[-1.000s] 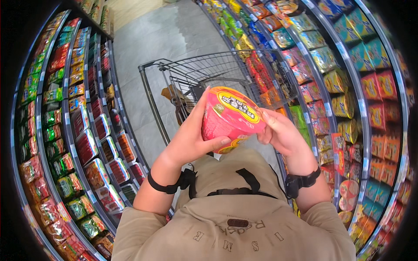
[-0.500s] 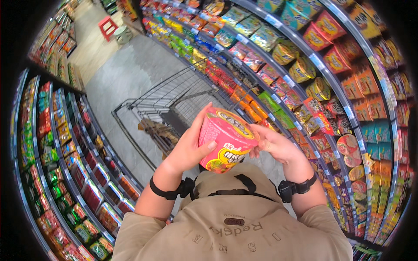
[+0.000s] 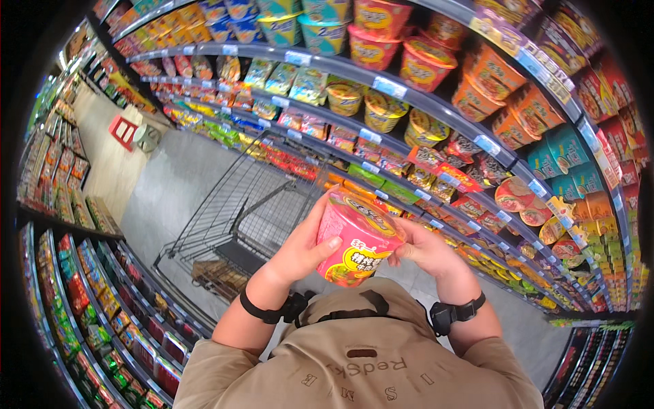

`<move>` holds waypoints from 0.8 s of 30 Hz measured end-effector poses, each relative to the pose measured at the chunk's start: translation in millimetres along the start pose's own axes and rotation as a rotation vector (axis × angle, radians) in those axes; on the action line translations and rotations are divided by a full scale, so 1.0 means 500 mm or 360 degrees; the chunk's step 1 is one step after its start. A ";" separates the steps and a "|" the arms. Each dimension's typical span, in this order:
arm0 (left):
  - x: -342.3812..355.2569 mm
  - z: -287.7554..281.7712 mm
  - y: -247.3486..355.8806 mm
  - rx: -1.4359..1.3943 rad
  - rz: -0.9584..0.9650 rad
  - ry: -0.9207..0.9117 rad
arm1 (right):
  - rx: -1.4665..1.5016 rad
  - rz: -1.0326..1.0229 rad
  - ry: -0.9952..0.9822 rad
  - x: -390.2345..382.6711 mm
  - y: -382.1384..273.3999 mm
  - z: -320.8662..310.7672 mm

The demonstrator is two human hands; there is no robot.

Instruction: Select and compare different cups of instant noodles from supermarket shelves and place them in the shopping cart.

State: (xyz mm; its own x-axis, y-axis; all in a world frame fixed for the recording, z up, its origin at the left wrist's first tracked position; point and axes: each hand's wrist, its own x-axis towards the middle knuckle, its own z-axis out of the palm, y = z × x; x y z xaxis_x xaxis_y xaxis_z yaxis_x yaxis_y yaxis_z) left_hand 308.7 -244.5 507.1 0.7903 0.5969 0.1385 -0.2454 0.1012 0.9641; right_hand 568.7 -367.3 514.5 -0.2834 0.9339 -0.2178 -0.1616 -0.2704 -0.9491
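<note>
A pink tub of instant noodles (image 3: 351, 255) with a yellow and dark label is held in front of my chest, tilted so its lid faces away and to the right. My left hand (image 3: 306, 242) wraps its left side, the thumb lying across the front wall. On the opposite side my right hand (image 3: 424, 249) grips near the lid's rim with bent fingers. Some fingers of both hands are hidden behind the tub. Beyond it stands a wire shopping cart (image 3: 235, 249), with a brown carton (image 3: 216, 278) low down in it.
Shelves with several noodle tubs run along the right, among them similar pink tubs (image 3: 373, 48) and orange tubs (image 3: 480, 85). More packed shelves (image 3: 102, 286) line the left. Far up the aisle, a red stool (image 3: 124, 131) stands beside a grey-green stool (image 3: 147, 138).
My view has turned toward the right-hand shelves, bringing more upper-shelf tubs into sight. The cart and stools now appear farther left and lower. Both hands keep their hold on the tub, which barely shifts.
</note>
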 end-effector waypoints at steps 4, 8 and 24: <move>0.109 0.054 0.002 -0.0019 0.0001 -0.0082 | 0.0076 -0.0092 0.0059 -0.037 -0.015 -0.093; 0.213 0.103 0.011 0.0126 0.0026 -0.0196 | -0.0024 -0.0219 0.0052 -0.065 -0.032 -0.165; 0.399 0.230 0.065 0.1378 0.0629 0.0324 | 0.0168 -0.0627 0.0539 -0.063 -0.187 -0.321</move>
State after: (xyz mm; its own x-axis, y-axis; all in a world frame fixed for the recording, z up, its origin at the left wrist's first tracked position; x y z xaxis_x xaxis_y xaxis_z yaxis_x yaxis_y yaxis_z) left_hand 523.0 -213.9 592.1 0.6074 0.5963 0.5249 0.0900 -0.7081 0.7003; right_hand 744.4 -334.1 573.7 0.1363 0.9880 0.0731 -0.2936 0.1107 -0.9495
